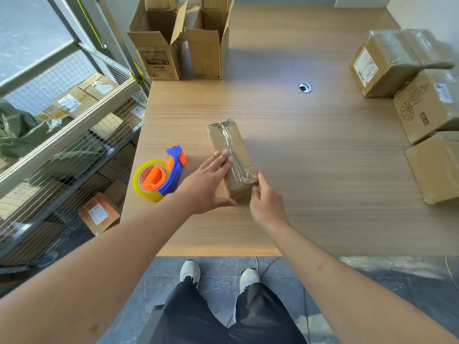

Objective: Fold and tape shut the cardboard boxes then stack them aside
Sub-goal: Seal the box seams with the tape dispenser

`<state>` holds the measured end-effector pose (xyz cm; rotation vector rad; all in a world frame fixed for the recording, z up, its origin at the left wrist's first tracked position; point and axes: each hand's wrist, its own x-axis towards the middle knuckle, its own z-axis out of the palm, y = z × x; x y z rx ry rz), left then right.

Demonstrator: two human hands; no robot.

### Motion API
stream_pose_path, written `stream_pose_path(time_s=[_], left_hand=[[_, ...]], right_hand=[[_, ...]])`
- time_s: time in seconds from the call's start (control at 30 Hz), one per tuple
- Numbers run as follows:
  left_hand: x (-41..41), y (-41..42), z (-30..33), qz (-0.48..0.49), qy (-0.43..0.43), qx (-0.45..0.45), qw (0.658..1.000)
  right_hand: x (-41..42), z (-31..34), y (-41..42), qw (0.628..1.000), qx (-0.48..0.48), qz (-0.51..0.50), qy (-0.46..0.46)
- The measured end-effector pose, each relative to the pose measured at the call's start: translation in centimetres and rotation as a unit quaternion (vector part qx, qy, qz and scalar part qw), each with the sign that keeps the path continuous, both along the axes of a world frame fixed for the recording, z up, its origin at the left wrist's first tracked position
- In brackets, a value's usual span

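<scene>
A small oblong cardboard box (229,147) lies on the wooden table (310,150), its top sealed with a strip of clear tape. My left hand (207,183) lies flat on the box's left side, fingers straight and resting on the top. At the box's near end my right hand (265,199) touches the near right corner with fingers and thumb. An orange and blue tape dispenser (160,176) with a roll of clear tape sits on the table just left of my left hand.
Two open empty boxes (159,49) (210,49) stand at the table's far left. Taped boxes are stacked along the right edge (387,63) (427,105) (437,167). A cable grommet (305,87) sits mid-table. A wire cage with parcels (67,135) stands left of the table.
</scene>
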<state>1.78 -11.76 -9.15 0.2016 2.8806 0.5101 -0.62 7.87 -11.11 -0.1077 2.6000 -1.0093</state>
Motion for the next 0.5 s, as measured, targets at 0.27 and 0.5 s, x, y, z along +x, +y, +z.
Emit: stream_pose_path(time_s=[0.27,0.5], left_hand=[[-1.2,-2.1,0.9,-0.056,-0.029,-0.061,0.996],[-1.5,-3.1,0.8,-0.067,0.015,-0.052,0.996]], right_hand=[[-0.3,1.4,-2.1,0.980,0.032,0.149,0.131],[-0.6,-0.9,-3.2,0.940,0.163,0.159,0.254]])
